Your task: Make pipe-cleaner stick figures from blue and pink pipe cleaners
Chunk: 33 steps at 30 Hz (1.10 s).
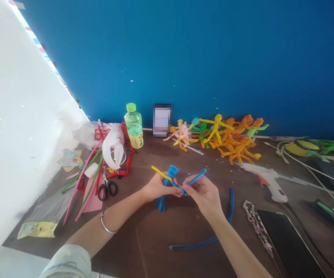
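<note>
My left hand is closed around a blue pipe-cleaner bundle, whose fuzzy ends stick out above and below the fingers. A yellow pipe cleaner juts up and to the left from the same grip. My right hand pinches a blue pipe cleaner that points up to the right. Both hands' fingertips meet where the blue pieces join; the exact join is partly hidden by the fingers. A loose bent blue pipe cleaner lies on the table, partly behind my right forearm.
Scissors, pink and green pipe cleaners and a green-capped bottle stand or lie left. Pipe-cleaner figures line the blue wall. At right are a glue gun, cables and a dark phone. A propped phone stands behind.
</note>
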Available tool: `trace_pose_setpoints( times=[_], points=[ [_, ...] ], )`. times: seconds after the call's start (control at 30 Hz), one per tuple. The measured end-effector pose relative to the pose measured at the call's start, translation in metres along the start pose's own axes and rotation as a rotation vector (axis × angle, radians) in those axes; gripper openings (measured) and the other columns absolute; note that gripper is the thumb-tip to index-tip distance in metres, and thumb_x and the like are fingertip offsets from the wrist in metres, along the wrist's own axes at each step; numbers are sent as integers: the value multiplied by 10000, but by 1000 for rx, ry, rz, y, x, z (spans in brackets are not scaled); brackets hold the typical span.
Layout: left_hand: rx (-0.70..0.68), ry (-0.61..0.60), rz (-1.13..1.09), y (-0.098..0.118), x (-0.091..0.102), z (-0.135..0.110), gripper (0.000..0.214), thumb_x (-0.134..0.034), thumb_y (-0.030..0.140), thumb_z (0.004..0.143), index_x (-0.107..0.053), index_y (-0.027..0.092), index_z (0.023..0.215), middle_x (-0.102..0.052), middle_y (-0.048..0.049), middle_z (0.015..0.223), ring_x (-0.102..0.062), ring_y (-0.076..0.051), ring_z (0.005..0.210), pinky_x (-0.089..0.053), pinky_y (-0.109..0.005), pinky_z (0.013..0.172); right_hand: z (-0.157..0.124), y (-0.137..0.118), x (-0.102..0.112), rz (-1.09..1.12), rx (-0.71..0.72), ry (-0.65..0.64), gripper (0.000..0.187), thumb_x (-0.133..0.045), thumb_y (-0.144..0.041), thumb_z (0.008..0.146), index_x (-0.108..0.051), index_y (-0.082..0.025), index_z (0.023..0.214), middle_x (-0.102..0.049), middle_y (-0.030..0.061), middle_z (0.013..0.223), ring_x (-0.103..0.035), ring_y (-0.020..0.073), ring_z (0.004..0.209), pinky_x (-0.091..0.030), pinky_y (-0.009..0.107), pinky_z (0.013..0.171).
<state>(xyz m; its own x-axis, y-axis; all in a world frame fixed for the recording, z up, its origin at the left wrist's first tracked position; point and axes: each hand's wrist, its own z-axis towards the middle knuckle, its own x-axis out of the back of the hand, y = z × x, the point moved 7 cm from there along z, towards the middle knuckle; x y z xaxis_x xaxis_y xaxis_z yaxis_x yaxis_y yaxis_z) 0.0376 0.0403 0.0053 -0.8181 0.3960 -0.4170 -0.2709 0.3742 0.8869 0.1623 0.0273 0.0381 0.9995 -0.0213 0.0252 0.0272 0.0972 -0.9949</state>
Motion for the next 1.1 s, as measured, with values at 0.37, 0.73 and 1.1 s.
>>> trace_pose_setpoints(
  times=[0.37,0.73,1.1],
  points=[
    [151,-58,-301,-9,-2,-3,300,-785,151,516,-581,100,729,-663,-39,673,-660,-154,678,-533,-250,693,-5,23,-26,528,-391,-72,277,-745,-310,595,-495,-199,638,-553,-42,599,-539,101,556,-463,235,540],
    [-81,259,-199,-2,24,3,300,-790,219,502,-576,112,682,-640,-16,634,-616,-126,590,-503,-255,619,-13,34,-22,220,-290,76,208,-707,-344,635,-606,-162,627,-584,-4,515,-523,110,493,-434,237,490],
    [-277,416,275,24,29,-6,190,-726,284,586,-672,142,699,-667,-45,701,-603,-159,666,-468,-272,689,-16,-18,-22,-682,466,-81,142,-473,-223,827,-613,-216,805,-627,48,728,-578,165,679,-458,297,661]
  ],
)
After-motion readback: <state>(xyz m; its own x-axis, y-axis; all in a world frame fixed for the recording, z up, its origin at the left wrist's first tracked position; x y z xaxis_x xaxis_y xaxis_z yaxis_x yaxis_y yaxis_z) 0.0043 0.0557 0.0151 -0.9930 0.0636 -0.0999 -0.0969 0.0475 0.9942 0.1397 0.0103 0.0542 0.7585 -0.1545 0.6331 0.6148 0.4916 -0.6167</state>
